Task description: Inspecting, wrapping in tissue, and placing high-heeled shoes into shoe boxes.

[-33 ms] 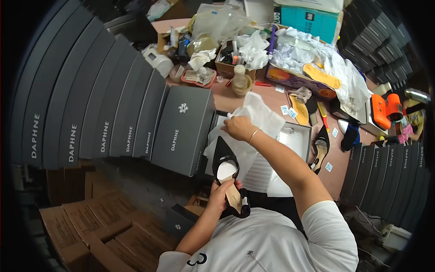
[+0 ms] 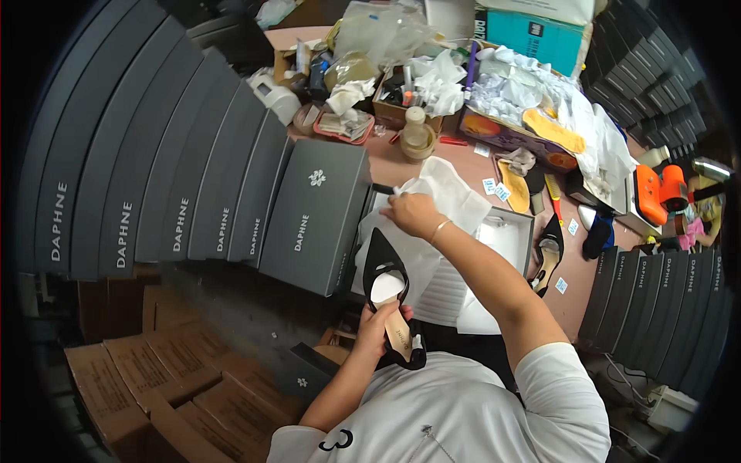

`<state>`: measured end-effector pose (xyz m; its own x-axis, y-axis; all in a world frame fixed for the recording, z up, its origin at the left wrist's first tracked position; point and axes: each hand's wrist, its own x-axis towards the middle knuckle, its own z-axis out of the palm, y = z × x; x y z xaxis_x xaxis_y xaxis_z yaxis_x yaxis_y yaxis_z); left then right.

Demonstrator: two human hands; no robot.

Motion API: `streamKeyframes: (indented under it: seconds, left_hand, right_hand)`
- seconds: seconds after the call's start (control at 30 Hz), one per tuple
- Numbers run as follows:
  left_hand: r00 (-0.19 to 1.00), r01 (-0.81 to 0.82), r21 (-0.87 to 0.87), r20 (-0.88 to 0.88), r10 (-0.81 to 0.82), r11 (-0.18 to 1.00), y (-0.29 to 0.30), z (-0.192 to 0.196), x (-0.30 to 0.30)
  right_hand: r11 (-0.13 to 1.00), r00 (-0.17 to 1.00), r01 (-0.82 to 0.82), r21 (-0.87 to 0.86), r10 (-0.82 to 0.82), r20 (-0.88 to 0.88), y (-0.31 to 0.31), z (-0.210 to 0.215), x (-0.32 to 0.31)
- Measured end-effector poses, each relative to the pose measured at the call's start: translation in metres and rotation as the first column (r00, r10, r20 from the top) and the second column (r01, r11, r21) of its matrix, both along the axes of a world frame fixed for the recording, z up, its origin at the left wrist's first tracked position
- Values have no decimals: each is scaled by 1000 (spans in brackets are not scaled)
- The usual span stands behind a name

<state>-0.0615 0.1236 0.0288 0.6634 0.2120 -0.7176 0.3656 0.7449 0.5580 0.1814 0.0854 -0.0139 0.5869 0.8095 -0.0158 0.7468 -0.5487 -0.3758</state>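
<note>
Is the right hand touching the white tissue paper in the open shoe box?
Touching. In the head view the right hand grips a fold of the white tissue paper, its fingers pinching the sheet over the open shoe box.

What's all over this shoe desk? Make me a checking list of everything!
Surface: brown table, crowded.
Job's things: black pointed shoe; white tissue paper in an open shoe box.
Clutter: a second black shoe, yellow insole, small jar, orange tool.
Grippers: left hand holds the shoe; right hand pinches the paper.
Cables: nothing seen.
Surroundings: rows of dark grey shoe boxes, brown cartons below.
</note>
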Motion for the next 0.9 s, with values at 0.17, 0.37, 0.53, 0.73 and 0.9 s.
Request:
streamKeyframes:
  seconds: [0.17,0.37,0.53,0.73,0.9]
  left_hand:
    - [998,-30,-75,-58,26,997,14,-13,-2]
    - [993,49,-261,113,-20,964,-7,10,21]
    - [979,120,-70,171,-107,990,-52,9,23]
    - [987,156,-28,53,-154,987,-77,12,29]
    - [987,143,-167,-49,-153,975,-64,10,41]
  right_hand:
    - [924,968,192,330,-124,-217,-59,78,-41]
    - [967,990,-47,251,78,-114,-110,112,-115]
    - [935,969,212,285,-240,66,-112,65,-112]
    - [971,971,237,36,-238,29,-130,61,-113]
    - [820,826,563,107,-552,-114,-223,18,-57]
